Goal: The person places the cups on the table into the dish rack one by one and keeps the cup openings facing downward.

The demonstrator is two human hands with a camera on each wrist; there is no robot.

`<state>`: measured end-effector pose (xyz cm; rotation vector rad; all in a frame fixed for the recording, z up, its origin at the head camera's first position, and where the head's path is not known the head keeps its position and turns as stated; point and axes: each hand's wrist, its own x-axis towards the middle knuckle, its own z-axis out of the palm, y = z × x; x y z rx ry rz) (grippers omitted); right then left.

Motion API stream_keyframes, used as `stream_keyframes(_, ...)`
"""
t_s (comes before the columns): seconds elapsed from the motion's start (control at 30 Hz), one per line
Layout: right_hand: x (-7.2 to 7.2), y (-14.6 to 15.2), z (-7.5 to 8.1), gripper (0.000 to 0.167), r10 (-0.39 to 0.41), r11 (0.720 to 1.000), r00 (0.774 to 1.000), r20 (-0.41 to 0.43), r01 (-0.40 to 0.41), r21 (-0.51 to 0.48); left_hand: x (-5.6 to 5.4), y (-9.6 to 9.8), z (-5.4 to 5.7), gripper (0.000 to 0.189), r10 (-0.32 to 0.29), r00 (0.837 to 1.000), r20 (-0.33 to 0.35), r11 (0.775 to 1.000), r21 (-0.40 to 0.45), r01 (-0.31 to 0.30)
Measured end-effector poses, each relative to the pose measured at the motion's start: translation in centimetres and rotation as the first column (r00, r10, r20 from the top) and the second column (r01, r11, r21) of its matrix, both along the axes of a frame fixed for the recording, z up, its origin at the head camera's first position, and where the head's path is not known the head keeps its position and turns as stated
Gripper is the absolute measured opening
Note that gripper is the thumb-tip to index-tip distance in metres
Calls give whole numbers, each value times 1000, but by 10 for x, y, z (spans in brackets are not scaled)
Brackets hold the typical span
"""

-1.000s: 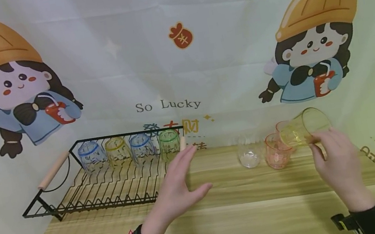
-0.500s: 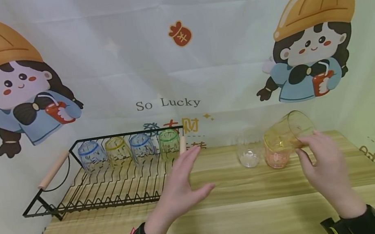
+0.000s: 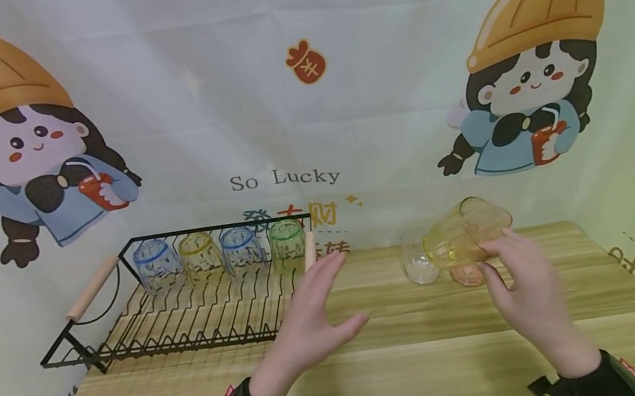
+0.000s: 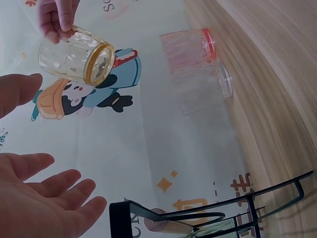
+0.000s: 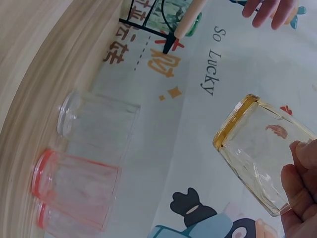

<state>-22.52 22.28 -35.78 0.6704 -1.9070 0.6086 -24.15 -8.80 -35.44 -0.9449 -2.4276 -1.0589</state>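
My right hand pinches a yellow drinking glass near its rim and holds it in the air, tilted, its thick amber base toward the left. Below and behind it on the table stand a clear glass and a pink glass, partly covered by the yellow one. The right wrist view shows a second pink glass beside the first. My left hand hovers by the right end of the black wire rack, fingers spread and holding nothing.
Along the rack's back stand two blue glasses, a yellow-ringed glass and a green glass. Wooden handles rise at the rack's ends. A printed cloth hangs behind the wooden table.
My right hand has carried the yellow glass leftward, from over the pink glasses to partly in front of the clear one. The left hand has barely shifted.
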Motion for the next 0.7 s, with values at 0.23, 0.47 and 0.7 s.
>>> stream_keyframes(0.23, 2, -13, 1, 31, 56, 998, 998, 4, -56, -21, 0, 3, 0, 88, -25, 1000, -16, 1000, 3, 25)
stream_keyframes(0.47, 2, -20, -4, 36, 105, 993, 994, 23, -103, -58, 0, 6, -1, 90, -30, 998, -50, 1000, 4, 30)
stream_keyframes(0.7, 6, -26, -7, 23, 150, 984, 988, 41, -145, -106, 1, 9, 1, 92, -24, 999, -47, 1000, -8, 24)
